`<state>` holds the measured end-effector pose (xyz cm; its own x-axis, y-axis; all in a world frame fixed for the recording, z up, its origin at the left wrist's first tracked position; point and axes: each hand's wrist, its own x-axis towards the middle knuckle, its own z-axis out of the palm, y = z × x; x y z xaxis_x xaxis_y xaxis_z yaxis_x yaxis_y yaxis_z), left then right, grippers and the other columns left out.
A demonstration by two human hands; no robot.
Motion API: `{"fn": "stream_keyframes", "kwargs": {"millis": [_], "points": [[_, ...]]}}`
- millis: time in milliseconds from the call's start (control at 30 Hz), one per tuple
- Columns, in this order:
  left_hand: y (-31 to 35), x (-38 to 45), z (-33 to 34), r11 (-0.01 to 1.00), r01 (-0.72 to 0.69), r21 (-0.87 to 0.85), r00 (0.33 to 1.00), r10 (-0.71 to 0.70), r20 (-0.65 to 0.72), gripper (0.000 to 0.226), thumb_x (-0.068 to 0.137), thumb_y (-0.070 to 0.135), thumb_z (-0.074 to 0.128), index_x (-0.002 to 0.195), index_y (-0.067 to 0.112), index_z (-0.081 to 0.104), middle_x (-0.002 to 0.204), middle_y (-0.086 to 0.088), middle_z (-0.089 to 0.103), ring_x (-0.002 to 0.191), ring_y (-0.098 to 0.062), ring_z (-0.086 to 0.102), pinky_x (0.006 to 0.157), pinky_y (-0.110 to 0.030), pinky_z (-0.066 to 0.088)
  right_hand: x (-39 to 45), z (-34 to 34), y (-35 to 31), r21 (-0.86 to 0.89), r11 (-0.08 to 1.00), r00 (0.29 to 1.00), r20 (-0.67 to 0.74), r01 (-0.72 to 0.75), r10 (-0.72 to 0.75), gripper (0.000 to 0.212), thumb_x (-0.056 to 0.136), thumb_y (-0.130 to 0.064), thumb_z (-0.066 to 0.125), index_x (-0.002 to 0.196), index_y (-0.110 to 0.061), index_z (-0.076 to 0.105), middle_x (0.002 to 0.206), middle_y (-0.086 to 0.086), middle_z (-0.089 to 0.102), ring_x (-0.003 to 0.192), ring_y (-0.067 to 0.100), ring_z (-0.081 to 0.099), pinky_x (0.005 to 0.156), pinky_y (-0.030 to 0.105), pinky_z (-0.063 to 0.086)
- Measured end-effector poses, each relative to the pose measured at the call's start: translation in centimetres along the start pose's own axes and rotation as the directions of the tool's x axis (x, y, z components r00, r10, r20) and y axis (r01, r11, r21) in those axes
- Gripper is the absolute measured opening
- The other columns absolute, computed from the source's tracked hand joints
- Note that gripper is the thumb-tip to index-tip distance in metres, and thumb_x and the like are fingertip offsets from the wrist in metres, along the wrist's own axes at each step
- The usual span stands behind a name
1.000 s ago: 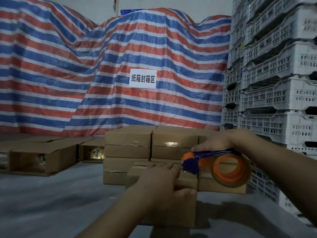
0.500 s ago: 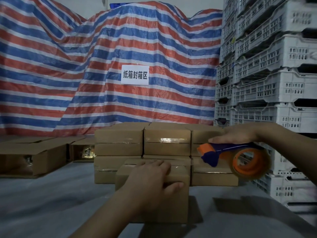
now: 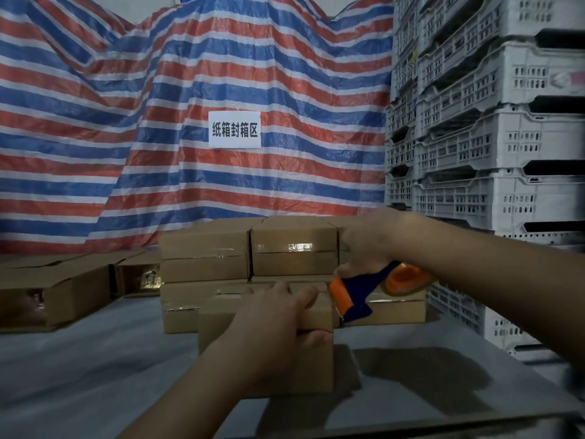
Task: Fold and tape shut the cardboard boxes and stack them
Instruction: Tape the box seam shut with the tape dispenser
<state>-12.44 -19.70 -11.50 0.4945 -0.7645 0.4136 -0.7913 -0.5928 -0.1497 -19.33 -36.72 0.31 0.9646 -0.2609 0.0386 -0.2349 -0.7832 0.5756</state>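
Note:
A small cardboard box [image 3: 316, 365] stands in front of me on the grey table [image 3: 95, 369]. My left hand [image 3: 272, 324] lies on top of it, fingers over the top and thumb on the near face, holding it down. My right hand [image 3: 367, 245] grips the handle of a blue and orange tape dispenser [image 3: 361, 293]. Its orange blade end is tilted down at the box's upper right corner. Behind, a stack of taped boxes [image 3: 250, 255] stands two layers high.
Open, untaped cardboard boxes [image 3: 53, 293] lie at the left on the table. Stacked white plastic crates [image 3: 493, 137] rise on the right. A striped red, white and blue tarpaulin [image 3: 158, 90] with a white paper sign [image 3: 234, 129] hangs behind.
My right hand has swung the tape dispenser down and leftward, so its blade end now points at the box's right top corner. My left hand stays on the box.

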Motion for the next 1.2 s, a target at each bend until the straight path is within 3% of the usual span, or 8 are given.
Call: {"fn": "stream_keyframes", "kwargs": {"millis": [167, 367, 500, 600, 700, 967, 1067, 1200], "points": [[-0.1, 0.1, 0.1, 1.0, 0.012, 0.008, 1.0, -0.012, 0.005, 0.074, 0.084, 0.078, 0.04, 0.146, 0.044, 0.02, 0.133, -0.001, 0.048, 0.117, -0.022, 0.049, 0.098, -0.043, 0.044, -0.6, 3.2, -2.3, -0.345, 0.938, 0.99, 0.136, 0.027, 0.022, 0.038, 0.101, -0.049, 0.045, 0.083, -0.017, 0.051, 0.08, 0.001, 0.051, 0.066, 0.016, 0.048, 0.055, 0.028, 0.039], [0.1, 0.2, 0.3, 1.0, 0.019, -0.014, 1.0, -0.019, 0.007, 0.074, 0.084, 0.077, 0.042, 0.146, 0.043, 0.021, 0.138, -0.003, 0.046, 0.124, -0.024, 0.045, 0.102, -0.047, 0.04, -1.6, 9.5, 1.3, -0.152, 0.98, 0.984, -0.141, -0.127, 0.106, 0.066, 0.1, -0.066, 0.027, 0.089, -0.015, 0.067, 0.089, 0.002, 0.066, 0.082, 0.02, 0.063, 0.066, 0.032, 0.044], [0.1, 0.1, 0.4, 1.0, 0.016, -0.012, 1.0, -0.017, -0.025, 0.074, 0.085, 0.077, 0.04, 0.147, 0.042, 0.022, 0.138, -0.004, 0.046, 0.123, -0.024, 0.045, 0.101, -0.042, 0.038, -1.1, 13.7, 0.6, -0.056, 0.972, 0.947, -0.245, -0.227, 0.207, 0.067, 0.097, -0.072, 0.021, 0.068, -0.024, 0.059, 0.069, -0.006, 0.06, 0.058, 0.012, 0.053, 0.05, 0.027, 0.034], [0.1, -0.1, 0.6, 1.0, 0.013, -0.008, 0.998, -0.013, -0.056, 0.073, 0.084, 0.077, 0.041, 0.146, 0.041, 0.023, 0.137, -0.004, 0.047, 0.123, -0.024, 0.046, 0.101, -0.043, 0.038, -1.4, 16.7, -0.5, -0.058, 0.968, 0.936, -0.274, -0.245, 0.221, 0.049, 0.103, -0.06, 0.028, 0.105, -0.028, 0.065, 0.064, -0.002, 0.047, 0.052, 0.014, 0.044, 0.048, 0.027, 0.041], [0.1, -0.2, 0.6, 1.0, 0.011, -0.017, 0.998, -0.012, -0.055, 0.072, 0.084, 0.077, 0.042, 0.144, 0.041, 0.025, 0.136, -0.004, 0.048, 0.122, -0.024, 0.046, 0.102, -0.044, 0.038, -1.9, 18.3, -1.4, -0.041, 0.975, 0.945, -0.257, -0.218, 0.201, 0.034, 0.107, -0.041, 0.038, 0.141, -0.038, 0.043, 0.069, 0.0, 0.038, 0.058, 0.018, 0.048, 0.051, 0.028, 0.044], [0.3, -0.5, 0.0, 1.0, 0.007, -0.023, 1.0, -0.008, -0.026, 0.07, 0.086, 0.075, 0.041, 0.145, 0.041, 0.025, 0.139, -0.004, 0.045, 0.128, -0.024, 0.042, 0.111, -0.051, 0.031, -2.6, 16.4, -2.0, 0.082, 0.946, 0.914, -0.246, -0.313, 0.323, 0.056, 0.101, -0.065, 0.022, 0.078, -0.026, 0.055, 0.069, -0.006, 0.049, 0.057, 0.011, 0.046, 0.05, 0.026, 0.032], [0.4, -0.5, 0.0, 0.999, 0.017, -0.046, 1.0, -0.017, 0.001, 0.068, 0.086, 0.074, 0.044, 0.143, 0.041, 0.026, 0.138, -0.004, 0.045, 0.128, -0.025, 0.041, 0.11, -0.05, 0.031, -2.8, 14.5, -1.6, 0.143, 0.927, 0.914, -0.171, -0.347, 0.369, 0.067, 0.097, -0.072, 0.018, 0.079, -0.023, 0.06, 0.079, -0.005, 0.061, 0.069, 0.011, 0.059, 0.056, 0.026, 0.039], [0.2, -0.1, 0.1, 0.997, 0.02, -0.07, 0.999, -0.017, 0.049, 0.069, 0.087, 0.072, 0.046, 0.144, 0.043, 0.021, 0.141, -0.004, 0.041, 0.129, -0.026, 0.039, 0.11, -0.053, 0.026, -2.4, 11.6, -1.9, 0.47, 0.836, 0.811, -0.347, -0.285, 0.471, 0.063, 0.099, -0.065, 0.02, 0.076, -0.024, 0.062, 0.072, -0.005, 0.063, 0.066, 0.008, 0.06, 0.063, 0.028, 0.048]]}}
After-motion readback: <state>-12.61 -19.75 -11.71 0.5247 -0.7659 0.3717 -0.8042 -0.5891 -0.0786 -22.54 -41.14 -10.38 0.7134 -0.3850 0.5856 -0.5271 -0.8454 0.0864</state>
